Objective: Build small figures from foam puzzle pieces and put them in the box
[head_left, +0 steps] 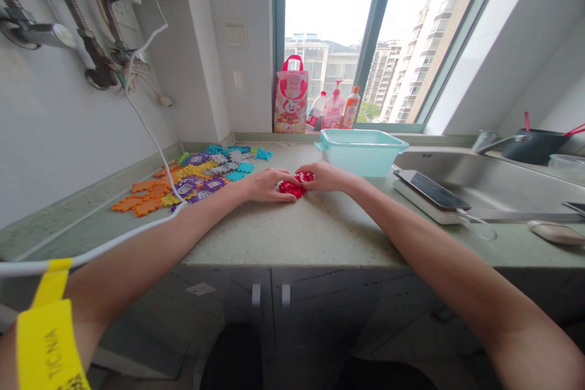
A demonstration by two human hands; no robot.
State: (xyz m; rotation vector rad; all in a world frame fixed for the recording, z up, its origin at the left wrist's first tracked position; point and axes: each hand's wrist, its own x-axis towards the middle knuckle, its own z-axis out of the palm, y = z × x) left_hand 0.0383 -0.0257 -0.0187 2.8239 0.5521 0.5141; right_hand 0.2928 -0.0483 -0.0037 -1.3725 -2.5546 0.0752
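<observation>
Handling red-and-white pieces [292, 189] at centre of tabletop [256, 231], between pale-blue tub [365, 158] and spread of notched coloured pieces [201, 169]. Left hand [267, 185]: grip curled around nearer red portion, thumb at near side. Right hand [325, 176]: grip pinching farther portion. Step in hand, by judgement: two-handed manipulation of pieces; whether joined or separate, cannot tell. Next move calls for steady left hold, fine right fingertip control, edges aligned.
</observation>
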